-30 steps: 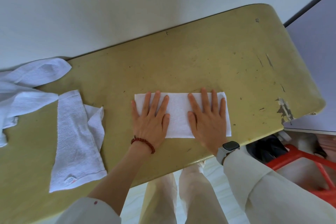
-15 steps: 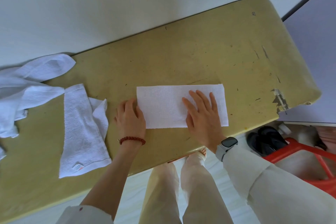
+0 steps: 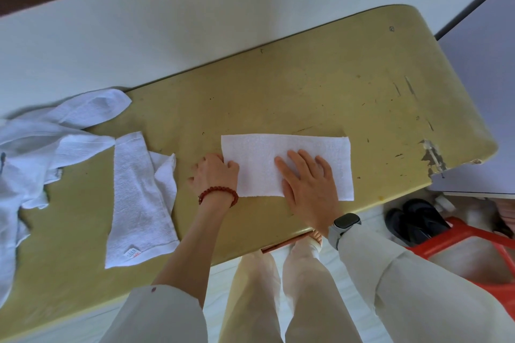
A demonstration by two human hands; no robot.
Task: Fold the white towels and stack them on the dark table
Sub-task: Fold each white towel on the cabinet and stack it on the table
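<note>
Mid-fold: our left hand (image 3: 216, 175) apparently pinches the towel (image 3: 287, 166) at its 9 o'clock end; right hand (image 3: 309, 184) fingers spread, pressing flat. Next: fold across.

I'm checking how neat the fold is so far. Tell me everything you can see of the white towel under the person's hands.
The folded towel is a white, finely textured terry strip, a flat, smooth, long rectangle with straight edges, lying across the yellowish table near its front edge. The right hand lies flat on its right half, fingers straight. The left hand grips its left end, fingers curled over the edge. It lies apart from the other towels to the left.
</note>
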